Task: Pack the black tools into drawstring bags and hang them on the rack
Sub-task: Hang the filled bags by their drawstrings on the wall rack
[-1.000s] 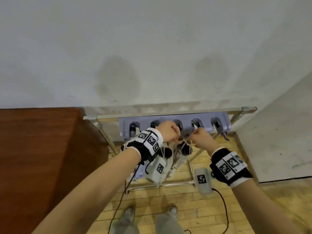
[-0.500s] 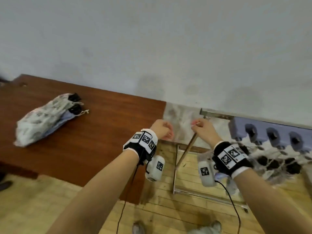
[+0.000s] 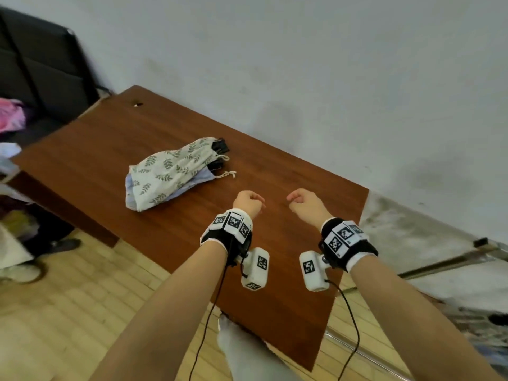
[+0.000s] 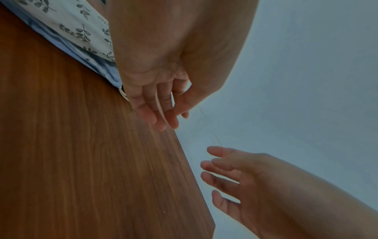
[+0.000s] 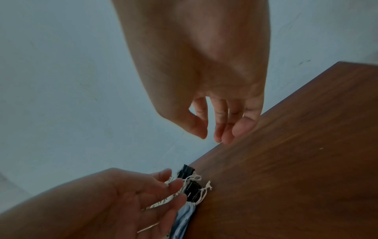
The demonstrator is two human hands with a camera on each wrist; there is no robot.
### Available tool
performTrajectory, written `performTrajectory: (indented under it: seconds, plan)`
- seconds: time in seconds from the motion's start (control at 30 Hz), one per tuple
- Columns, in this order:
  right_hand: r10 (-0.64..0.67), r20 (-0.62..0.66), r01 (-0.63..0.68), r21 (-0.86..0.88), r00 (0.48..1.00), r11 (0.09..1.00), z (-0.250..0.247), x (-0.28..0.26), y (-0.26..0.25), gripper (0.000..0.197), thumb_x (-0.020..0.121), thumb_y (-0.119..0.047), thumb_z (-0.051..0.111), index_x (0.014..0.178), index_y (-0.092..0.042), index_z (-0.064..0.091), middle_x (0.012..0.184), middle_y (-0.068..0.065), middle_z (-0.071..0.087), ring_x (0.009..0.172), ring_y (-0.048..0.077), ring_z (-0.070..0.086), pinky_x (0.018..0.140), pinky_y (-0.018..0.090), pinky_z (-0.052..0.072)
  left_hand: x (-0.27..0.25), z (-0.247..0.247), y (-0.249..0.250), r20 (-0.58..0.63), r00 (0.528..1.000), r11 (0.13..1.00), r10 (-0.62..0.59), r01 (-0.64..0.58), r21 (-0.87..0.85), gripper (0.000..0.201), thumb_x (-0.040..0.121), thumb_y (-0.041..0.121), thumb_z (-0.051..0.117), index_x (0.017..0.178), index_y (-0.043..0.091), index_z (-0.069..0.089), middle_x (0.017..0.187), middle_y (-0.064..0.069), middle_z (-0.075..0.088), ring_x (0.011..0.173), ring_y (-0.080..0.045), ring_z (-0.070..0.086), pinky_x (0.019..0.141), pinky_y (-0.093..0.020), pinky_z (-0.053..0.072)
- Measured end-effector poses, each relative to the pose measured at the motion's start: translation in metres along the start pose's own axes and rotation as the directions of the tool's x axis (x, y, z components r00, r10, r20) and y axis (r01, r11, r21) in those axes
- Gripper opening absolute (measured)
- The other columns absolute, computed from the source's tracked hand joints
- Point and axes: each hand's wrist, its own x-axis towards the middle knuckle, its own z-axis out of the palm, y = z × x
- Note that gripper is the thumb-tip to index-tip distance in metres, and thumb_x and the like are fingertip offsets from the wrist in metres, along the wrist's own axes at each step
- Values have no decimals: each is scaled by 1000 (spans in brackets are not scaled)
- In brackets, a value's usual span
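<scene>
Bags [image 3: 170, 171] left to hang: a leaf-print one over a blue one, black tools [image 3: 220, 145] poking out, lying mid-table [image 3: 82, 149] toward the wall edge. Rack's barely in view now; earlier the hands were up at its hooks. Left hand [image 3: 248, 203] and right hand [image 3: 305, 206] hover over the table, fingers loosely curled, holding nothing.

A brown wooden table [image 3: 288, 312] stands against a pale wall [image 3: 302, 64], dark chair [image 3: 35, 64] beyond it
</scene>
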Motion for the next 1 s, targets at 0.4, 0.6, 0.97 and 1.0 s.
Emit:
performTrajectory:
  seconds: [0.4,0.6,0.97,1.0]
  plan:
    - [87,101,-86,-19,991,996,70,158,-77,31,89,-10,51,118,-18,57,108,0,56,100,21,57,86,30,47,150,-101,32,9,998,945,59,-59,323,20,90,5,46,98,14,62,116,-10,63,99,-27,58,78,-30,45]
    - [168,80,-174,67,982,983,97,194,-96,46,90,-10,48,135,-20,46,109,3,59,99,23,62,76,27,46,207,-141,47,-72,997,923,38,-7,384,31,89,5,48,118,11,55,119,-12,58,106,-29,57,78,-32,44]
    - [459,120,-437,583,880,685,163,266,-130,55,95,6,41,144,-17,36,84,12,56,59,16,50,50,23,41,320,-168,54,252,967,743,-29,-148,653,50,90,13,49,139,8,39,142,-14,44,131,-32,39,108,-40,35]
    - [483,114,-446,606,868,658,168,269,-133,51,94,6,41,141,-17,40,76,10,54,54,14,48,47,21,39,328,-168,54,288,956,736,-62,-151,660,50,91,17,50,138,7,39,141,-15,45,130,-32,42,106,-38,36]
